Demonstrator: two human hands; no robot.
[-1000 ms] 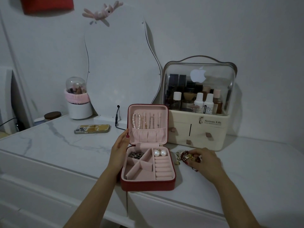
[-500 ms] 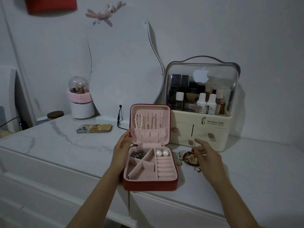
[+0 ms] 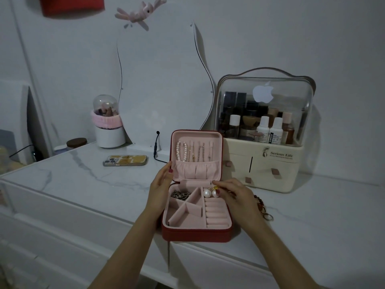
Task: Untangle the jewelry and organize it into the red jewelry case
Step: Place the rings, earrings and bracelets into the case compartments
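Your red jewelry case (image 3: 196, 234) stands open on the marble top (image 3: 83, 176), pink-lined. Your left hand (image 3: 159, 190) rests flat against its side; your right hand (image 3: 233, 195) pinches a small gold piece (image 3: 215, 187) above the pearls (image 3: 210, 193).

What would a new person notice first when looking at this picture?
Probably the open red jewelry case at the dresser's front edge, with the left hand resting on its left side. The right hand pinches a small gold piece above two pearl earrings inside.
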